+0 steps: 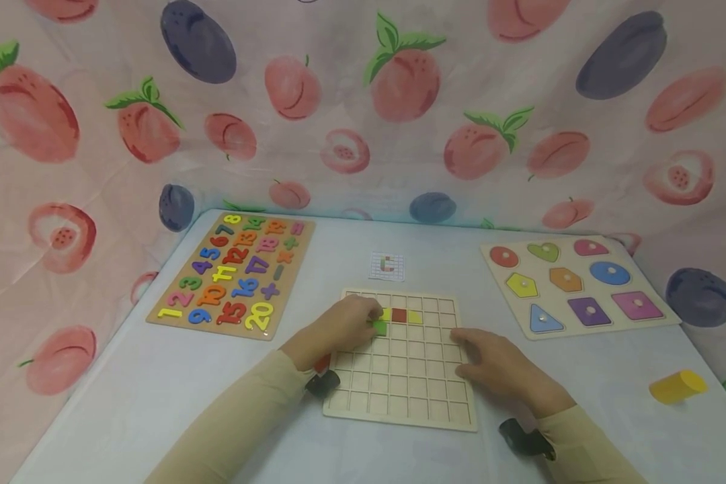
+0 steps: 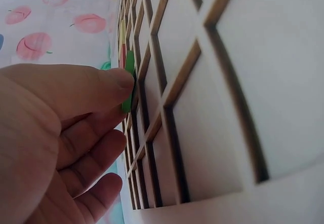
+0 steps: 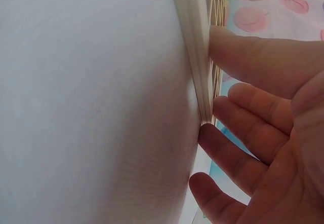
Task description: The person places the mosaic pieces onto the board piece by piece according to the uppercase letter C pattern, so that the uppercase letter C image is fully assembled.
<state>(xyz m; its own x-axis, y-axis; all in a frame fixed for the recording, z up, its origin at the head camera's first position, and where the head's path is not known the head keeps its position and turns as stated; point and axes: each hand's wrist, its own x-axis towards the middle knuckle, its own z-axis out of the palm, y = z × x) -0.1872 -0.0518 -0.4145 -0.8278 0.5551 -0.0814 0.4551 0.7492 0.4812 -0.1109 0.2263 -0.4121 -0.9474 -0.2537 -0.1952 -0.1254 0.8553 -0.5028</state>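
A wooden grid board [image 1: 407, 388] lies on the white table in the head view. My left hand [image 1: 349, 324] pinches a green square tile [image 2: 129, 64] between thumb and index finger, at a cell in the board's upper left. Beside it in the upper row sit a yellow tile [image 1: 387, 314], a red tile [image 1: 399, 315] and another yellow tile [image 1: 415, 317]. With fingers spread, my right hand [image 1: 501, 363] rests against the board's right edge, holding nothing. A small card [image 1: 387, 267] printed with a coloured grid pattern lies just beyond the board.
To the left lies a number puzzle board [image 1: 226, 277], to the right a shape puzzle board [image 1: 550, 296] with knobbed pieces. A yellow cylinder [image 1: 677, 387] lies near the right edge. Something orange-red [image 1: 323, 364] shows partly under my left wrist. Fruit-patterned cloth [image 1: 351, 81] hangs behind.
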